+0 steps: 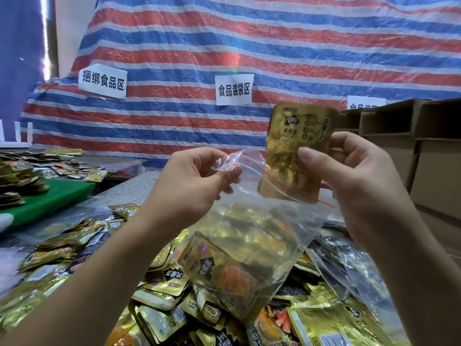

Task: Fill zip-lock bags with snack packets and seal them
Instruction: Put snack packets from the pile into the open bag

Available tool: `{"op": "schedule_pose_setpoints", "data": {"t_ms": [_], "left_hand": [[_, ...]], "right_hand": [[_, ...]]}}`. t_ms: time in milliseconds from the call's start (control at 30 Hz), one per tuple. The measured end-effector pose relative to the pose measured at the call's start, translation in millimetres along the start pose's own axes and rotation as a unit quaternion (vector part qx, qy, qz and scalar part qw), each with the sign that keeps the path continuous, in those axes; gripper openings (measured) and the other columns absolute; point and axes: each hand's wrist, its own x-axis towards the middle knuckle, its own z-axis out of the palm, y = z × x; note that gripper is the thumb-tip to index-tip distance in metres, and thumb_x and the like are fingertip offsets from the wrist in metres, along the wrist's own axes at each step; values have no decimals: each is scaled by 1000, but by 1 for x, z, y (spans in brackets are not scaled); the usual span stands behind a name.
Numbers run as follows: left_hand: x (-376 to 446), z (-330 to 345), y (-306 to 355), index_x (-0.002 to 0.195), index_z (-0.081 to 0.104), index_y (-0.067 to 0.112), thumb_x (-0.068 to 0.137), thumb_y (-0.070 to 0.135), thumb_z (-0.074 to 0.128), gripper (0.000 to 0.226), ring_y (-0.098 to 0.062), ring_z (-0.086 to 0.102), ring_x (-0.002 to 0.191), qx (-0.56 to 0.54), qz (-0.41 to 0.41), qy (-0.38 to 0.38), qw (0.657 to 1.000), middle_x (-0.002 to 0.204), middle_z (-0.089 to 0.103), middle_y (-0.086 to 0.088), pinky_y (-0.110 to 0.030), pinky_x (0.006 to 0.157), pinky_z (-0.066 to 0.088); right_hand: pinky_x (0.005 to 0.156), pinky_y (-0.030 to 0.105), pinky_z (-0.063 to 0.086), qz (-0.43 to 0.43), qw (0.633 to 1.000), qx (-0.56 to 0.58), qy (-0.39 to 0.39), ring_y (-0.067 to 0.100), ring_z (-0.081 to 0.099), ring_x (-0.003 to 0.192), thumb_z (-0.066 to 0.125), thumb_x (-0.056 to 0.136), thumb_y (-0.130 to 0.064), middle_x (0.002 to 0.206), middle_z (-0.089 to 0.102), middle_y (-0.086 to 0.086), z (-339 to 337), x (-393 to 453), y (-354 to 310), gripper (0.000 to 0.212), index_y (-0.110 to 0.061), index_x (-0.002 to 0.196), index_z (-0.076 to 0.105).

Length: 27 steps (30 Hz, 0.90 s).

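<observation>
A clear zip-lock bag (252,236) with a red seal line hangs in the air in front of me, its mouth open at the top. My left hand (192,186) pinches the near-left lip of the mouth. My right hand (361,181) grips a gold snack packet (294,146), upright, with its lower end inside the bag's mouth. Other gold packets (224,268) lie in the bottom of the bag.
A heap of loose gold and black snack packets (162,308) covers the table below my hands. A green mat (57,196) with more packets lies at the left. Cardboard boxes (411,146) stand at the right. A striped tarp (249,46) with paper labels hangs behind.
</observation>
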Motion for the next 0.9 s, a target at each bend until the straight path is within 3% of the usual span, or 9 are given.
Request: {"op": "schedule_pose_setpoints", "data": {"t_ms": [67, 200, 300, 400, 533, 667, 767, 900], "left_hand": [[0, 0, 1, 81, 71, 20, 81, 34, 69, 14, -3, 65, 60, -13, -2, 8, 1000, 70, 72, 7, -16, 53, 47], [0, 1, 2, 80, 71, 18, 80, 39, 63, 22, -6, 66, 61, -31, -2, 11, 999, 72, 73, 4, -17, 53, 48], [0, 1, 1, 80, 72, 15, 89, 32, 61, 23, -7, 66, 61, -31, -2, 13, 999, 72, 73, 2, -17, 53, 48], [0, 1, 1, 82, 73, 15, 92, 37, 55, 31, -10, 67, 62, -50, -1, 16, 999, 74, 74, 1, -19, 53, 50], [0, 2, 2, 80, 72, 16, 92, 44, 49, 38, -14, 70, 65, -65, 3, 9, 998, 78, 75, -1, -20, 53, 51], [0, 2, 1, 72, 69, 16, 93, 43, 49, 40, -18, 72, 66, -65, 7, 7, 998, 75, 74, -1, -21, 53, 52], [0, 3, 2, 79, 71, 11, 95, 41, 48, 41, -18, 72, 67, -57, 3, 10, 998, 77, 75, -2, -22, 52, 53], [1, 3, 2, 72, 69, 15, 99, 37, 47, 41, -20, 73, 65, -65, -22, 30, 997, 74, 75, -3, -23, 51, 54]], "right_hand": [[65, 26, 59, 9, 999, -40, -31, 18, 76, 81, 77, 66, -28, 89, 78, 2, -1, -2, 0, 32, -15, 94, 68], [71, 39, 63, 20, 984, -164, -74, 16, 75, 83, 86, 73, -25, 93, 77, -5, -2, -5, 3, 24, -25, 91, 70], [76, 44, 61, 17, 980, -185, -77, 13, 75, 86, 81, 71, -33, 96, 76, -7, 0, -6, 3, 25, -32, 93, 70], [78, 47, 60, 17, 978, -195, -77, 14, 75, 86, 84, 74, -35, 96, 76, -6, -1, -5, 4, 24, -34, 94, 70], [83, 49, 58, 30, 975, -176, -134, 17, 76, 83, 78, 78, -26, 93, 78, -3, -3, -4, 2, 21, -33, 96, 70], [86, 45, 57, 31, 965, -191, -177, 16, 76, 82, 77, 79, -24, 89, 78, -4, -7, -4, -2, 22, -34, 97, 70], [81, 42, 60, 24, 967, -185, -175, 18, 76, 79, 77, 74, -30, 88, 78, -2, -6, -5, -4, 23, -33, 96, 72], [74, 34, 62, 38, 974, -141, -175, 23, 76, 80, 76, 69, -28, 89, 78, 4, -9, -4, -4, 26, -26, 95, 73]]}}
